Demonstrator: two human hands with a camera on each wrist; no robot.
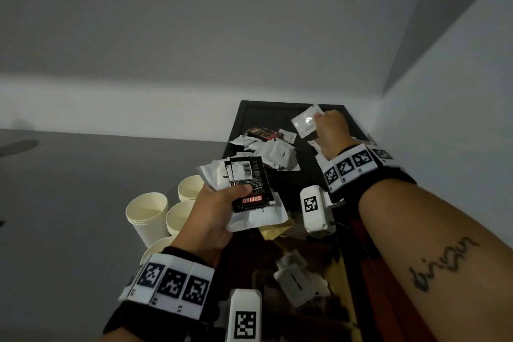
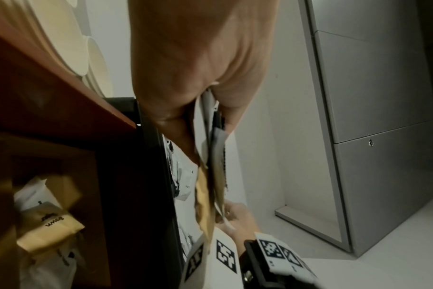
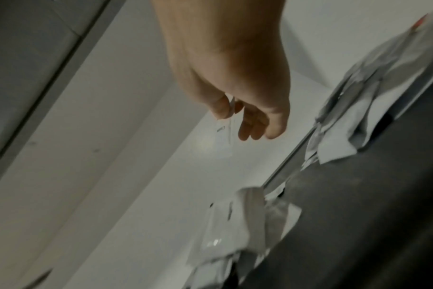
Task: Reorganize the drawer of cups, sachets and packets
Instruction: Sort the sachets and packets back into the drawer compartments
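While gripping the fanned stack of sachets [image 1: 247, 189] in the left hand [image 1: 213, 214] and pinching one clear sachet [image 1: 306, 119] in the right hand [image 1: 331, 133] over the black tray [image 1: 244, 114], add by type, squaring edges.

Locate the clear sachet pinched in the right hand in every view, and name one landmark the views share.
Head: the clear sachet is upper right of centre, held above the black tray by the right hand.
Left wrist: not identifiable; only the right hand shows, low in the picture.
Right wrist: upper centre, a faint see-through sachet hanging from the fingertips.
Shared landmark: the black tray with its loose white sachets.
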